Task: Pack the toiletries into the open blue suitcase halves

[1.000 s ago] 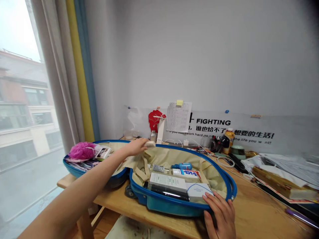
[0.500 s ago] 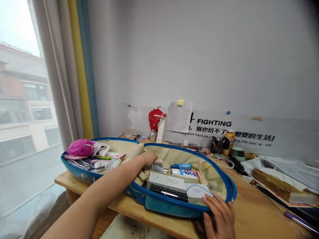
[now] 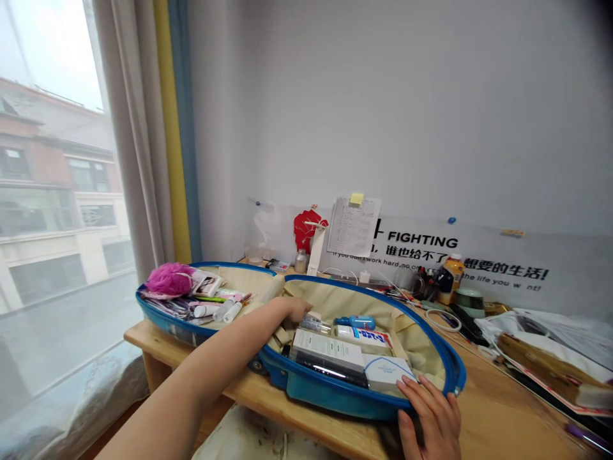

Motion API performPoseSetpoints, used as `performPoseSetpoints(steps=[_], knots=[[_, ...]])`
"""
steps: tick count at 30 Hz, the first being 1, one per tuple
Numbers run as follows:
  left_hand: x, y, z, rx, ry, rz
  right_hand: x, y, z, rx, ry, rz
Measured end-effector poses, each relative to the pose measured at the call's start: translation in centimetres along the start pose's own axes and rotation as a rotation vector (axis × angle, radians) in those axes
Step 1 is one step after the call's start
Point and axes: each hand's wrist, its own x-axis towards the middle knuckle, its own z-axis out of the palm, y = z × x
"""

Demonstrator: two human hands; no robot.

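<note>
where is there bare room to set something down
Bare desk shows between the right hand and the brown item; bare lining lies between the white tubes and the suitcase's left rear rim. Crowded: around the boxes, and along the wall.

Suitcase: Glossy Outside, Matt Within

The shell presents as smooth, shiny plastic. The lining is matt cloth, visibly creased. The pink puff is ruffled mesh, rough-textured. The black item shows high gloss; the white box appears to be smooth card. The blue bottle looks like smooth plastic. The desk is smooth wood with slight sheen. The grey curtain is matt fabric; the wall, matt.
</note>
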Motion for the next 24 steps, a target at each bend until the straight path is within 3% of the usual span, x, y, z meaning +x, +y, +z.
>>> performPoseSetpoints(steps=[4,6,8,12,15,19,24], knots=[[-2.0,-0.3,-3.0,-0.028,0.203,-0.109,-0.2,0.1,0.0,-0.004,-0.012,-0.013],[-3.7,-1.6,-4.0,-0.015,0.279,-0.225,-0.4,0.1,0.1,-0.005,-0.018,-0.011],[-5.8,-3.6,-4.4,0.014,0.277,-0.378,-0.4,0.1,0.2,0.003,-0.008,-0.006],[-10.0,-8.3,-4.1,0.084,0.091,-0.662,-0.3,-0.1,0.2,0.023,0.013,0.013],[-11.9,-10.4,-3.7,0.100,-0.092,-0.758,0.1,-0.2,0.1,0.025,0.009,0.021],[-12.2,-11.4,-3.5,0.076,-0.253,-0.769,0.5,-0.4,0.0,0.014,0.033,-0.012],[-11.6,-11.3,-3.1,0.042,-0.318,-0.733,0.3,-0.4,0.0,-0.009,0.018,0.004]])
